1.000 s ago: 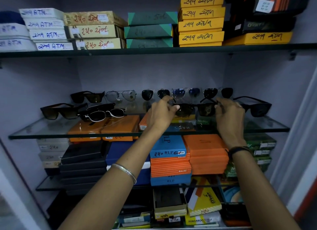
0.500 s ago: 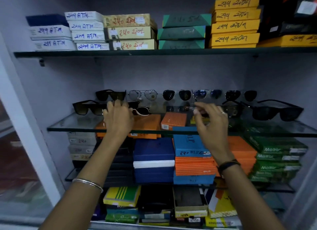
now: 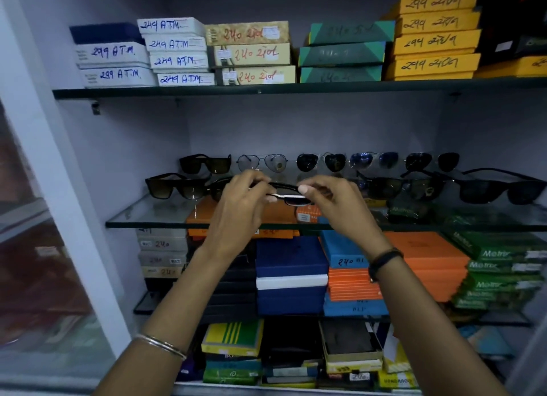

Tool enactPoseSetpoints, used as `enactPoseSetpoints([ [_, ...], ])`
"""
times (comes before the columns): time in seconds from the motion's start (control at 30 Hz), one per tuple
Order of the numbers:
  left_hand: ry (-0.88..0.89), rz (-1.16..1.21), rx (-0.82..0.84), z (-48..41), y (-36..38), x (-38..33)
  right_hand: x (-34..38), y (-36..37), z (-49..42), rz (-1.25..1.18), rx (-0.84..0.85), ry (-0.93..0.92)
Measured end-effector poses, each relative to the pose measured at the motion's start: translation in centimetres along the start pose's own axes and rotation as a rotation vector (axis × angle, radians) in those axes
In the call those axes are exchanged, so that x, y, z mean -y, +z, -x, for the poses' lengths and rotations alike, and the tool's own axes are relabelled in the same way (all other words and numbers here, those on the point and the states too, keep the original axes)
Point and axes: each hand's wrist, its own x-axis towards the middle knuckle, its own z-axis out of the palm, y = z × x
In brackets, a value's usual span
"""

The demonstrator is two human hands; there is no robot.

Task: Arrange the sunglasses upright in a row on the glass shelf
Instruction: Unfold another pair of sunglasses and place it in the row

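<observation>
My left hand [image 3: 239, 206] and my right hand [image 3: 340, 206] both grip one pair of black-and-white sunglasses [image 3: 291, 195], held just above the front of the glass shelf [image 3: 148, 218]. A back row of several sunglasses stands upright against the wall, from a dark square pair [image 3: 205, 163] past clear aviators [image 3: 262, 162] to round dark pairs [image 3: 321, 162]. In the front row a brown-lensed pair [image 3: 174, 187] stands at the left, and two black pairs [image 3: 396, 187] [image 3: 503, 190] stand at the right.
Labelled boxes [image 3: 177, 52] fill the shelf above. Orange [image 3: 426, 253], blue [image 3: 291, 256] and green boxes [image 3: 500, 265] are stacked under the glass shelf. A white cabinet post [image 3: 44, 159] with a glass door stands at the left.
My left hand moved from the left end of the shelf toward the middle and my right hand came left. Both hands now hold the black-and-white pair, lifted off the shelf.
</observation>
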Motion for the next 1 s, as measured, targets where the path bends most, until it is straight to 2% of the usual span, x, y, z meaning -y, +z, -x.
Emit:
enactPoseSetpoints([
  [0.13, 0.121, -0.058, -0.072, 1.1, 0.2, -0.1, 0.0, 0.2, 0.3, 0.128, 0.052, -0.061],
  [0.23, 0.139, -0.065, -0.111, 1.5, 0.6, 0.0, -0.1, 0.6, 0.6, 0.192, 0.047, -0.082],
  [0.3, 0.113, -0.062, -0.123, 1.7, 0.9, -0.1, 0.0, 0.9, 0.7, 0.117, -0.054, -0.066],
  [0.37, 0.103, -0.072, -0.13, 2.0, 1.2, -0.3, 0.3, 1.3, 0.8, -0.056, -0.208, 0.037],
  [0.47, 0.096, -0.059, -0.094, 2.6, 1.8, -0.8, 1.0, 0.9, 0.7, -0.6, -0.401, 0.308],
  [0.53, 0.042, 0.054, -0.039, 2.9, 1.9, -1.2, 0.9, 0.4, 0.7, -0.79, -0.425, 0.377],
  [0.63, -0.133, 0.276, 0.062, 2.2, 1.5, -1.9, 0.8, -0.1, 1.0, -0.772, -0.396, 0.352],
  [0.7, -0.127, 0.208, 0.127, 1.4, 1.4, -2.1, 0.7, -0.2, 1.1, -0.752, -0.386, 0.325],
  [0.8, -0.106, 0.153, 0.087, 0.2, 1.3, -2.6, 0.8, -0.7, 1.2, -0.678, -0.398, 0.289],
  [0.9, -0.263, 0.243, 0.02, -0.7, 1.1, -2.8, 0.3, -1.0, 1.4, -0.646, -0.432, 0.284],
  [1.0, -0.629, 0.513, -0.035, -1.4, 0.9, -2.0, -0.5, -1.2, 1.7, -0.655, -0.45, 0.338],
])
